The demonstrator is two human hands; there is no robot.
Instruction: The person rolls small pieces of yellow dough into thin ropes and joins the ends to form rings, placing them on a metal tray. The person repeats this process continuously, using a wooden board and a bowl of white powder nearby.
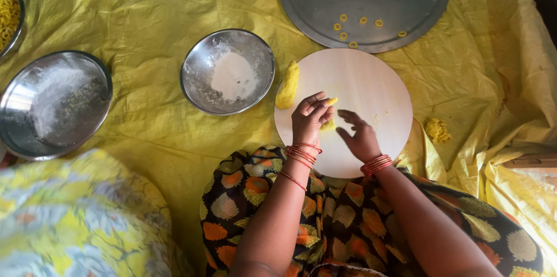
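Small yellow dough piece [329,103] sitting on round board [354,109], left hand [310,119] pinching it, fingers closed. Right hand [358,135] hovering beside, fingers loosely spread, holding nothing. Judging: keeping pressure light for even shaping. Counting: one dough lump [288,84], one flour bowl [227,71], one ring-filled tray [364,4].

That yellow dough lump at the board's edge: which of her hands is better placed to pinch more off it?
Probably the left hand: it lies nearer the dough lump; the right hand sits farther across the board.
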